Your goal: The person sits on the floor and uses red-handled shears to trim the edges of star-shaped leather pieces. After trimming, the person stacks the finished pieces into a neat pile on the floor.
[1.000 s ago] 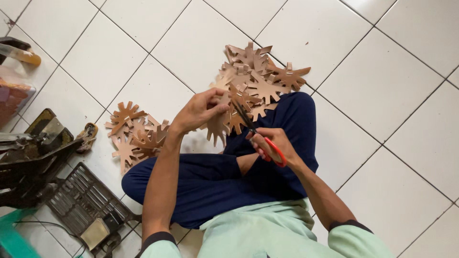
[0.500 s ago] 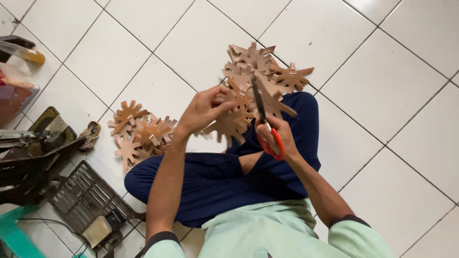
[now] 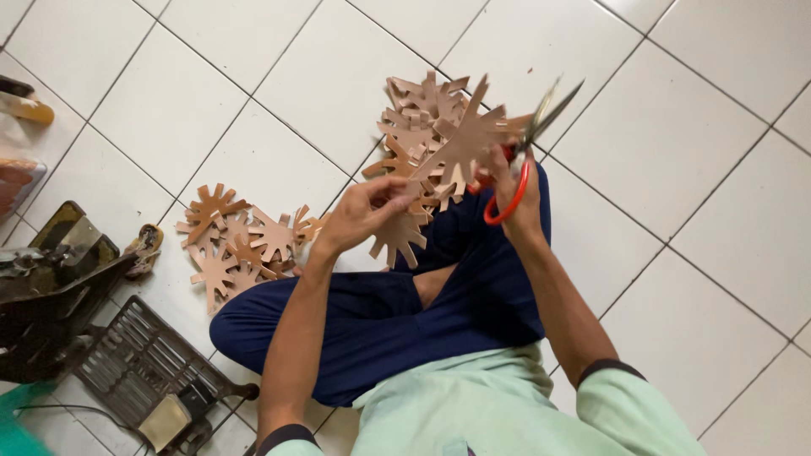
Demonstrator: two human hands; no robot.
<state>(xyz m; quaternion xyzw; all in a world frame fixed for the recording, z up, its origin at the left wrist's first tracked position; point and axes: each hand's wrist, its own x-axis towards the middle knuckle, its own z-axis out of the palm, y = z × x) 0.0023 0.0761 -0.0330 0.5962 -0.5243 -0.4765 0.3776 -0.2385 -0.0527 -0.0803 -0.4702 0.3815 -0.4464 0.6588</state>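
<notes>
- A tan star-shaped cutout (image 3: 460, 143) is pinched by the left hand (image 3: 363, 215), fingers closed on one of its lower arms; it is held up in the air above the lap, over the crossed legs in dark blue trousers (image 3: 397, 312).
- Red-handled scissors (image 3: 528, 152) are gripped by the right hand (image 3: 515, 194), fingers closed through the red loop; the blades are parted, tips raised toward the far side of the floor, just beside the cutout's right edge.
- Whether the blades touch the piece cannot be told; motion blur is present.
- A pile of like cutouts (image 3: 418, 118) is seen on the white tiled floor (image 3: 676, 135) beyond the knees; a second pile (image 3: 241, 241) lies on the floor beside the left knee.
- A dark metal machine (image 3: 51, 287) and a ribbed metal pedal (image 3: 144, 363) are noted at the floor's near left.
- Judgement: trimming is best done with the piece turned by the left hand while the scissors are kept steady, the cut taken deep in the blades, and the pinching fingers kept well clear of the cutting line.
</notes>
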